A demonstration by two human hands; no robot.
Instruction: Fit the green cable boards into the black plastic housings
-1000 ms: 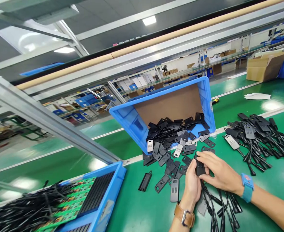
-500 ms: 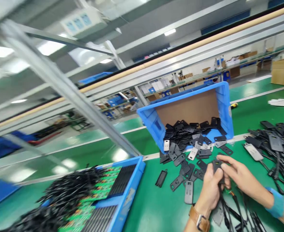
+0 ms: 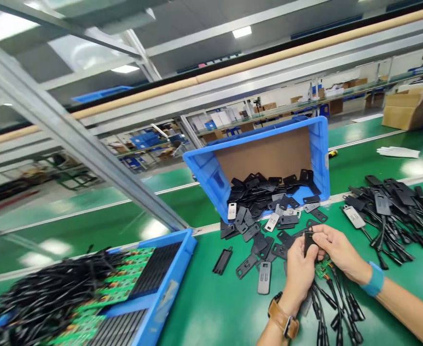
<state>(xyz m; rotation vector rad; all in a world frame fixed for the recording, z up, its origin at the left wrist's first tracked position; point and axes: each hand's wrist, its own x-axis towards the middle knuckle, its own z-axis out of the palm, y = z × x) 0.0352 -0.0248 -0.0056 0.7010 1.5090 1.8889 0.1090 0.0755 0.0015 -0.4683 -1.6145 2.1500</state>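
Note:
My left hand point(image 3: 300, 270), with a brown-strapped watch at its wrist, is closed round a small flat black plastic casing point(image 3: 308, 241). From the other side my right hand point(image 3: 338, 251), wearing a teal wristband, pinches the same casing near its upper end. Just below the fingers are small green circuit boards point(image 3: 322, 270) with black cables point(image 3: 335, 300) running down the table. Loose black casing pieces point(image 3: 264, 277) lie to the left of my hands. Fingers hide much of the held casing, so I cannot tell if a board is inside.
A blue crate point(image 3: 321, 158) lies on its side at the back, black casings spilling out. To the left stands a blue tray point(image 3: 177, 269) with cables, green boards and black strips. A pile of cabled casings point(image 3: 391, 206) sits at right. A white glove point(image 3: 398, 152) lies behind it.
The view has swung to the right, shifting everything leftward in the picture. Both hands keep hold of the black casing, and the green boards below them show more clearly.

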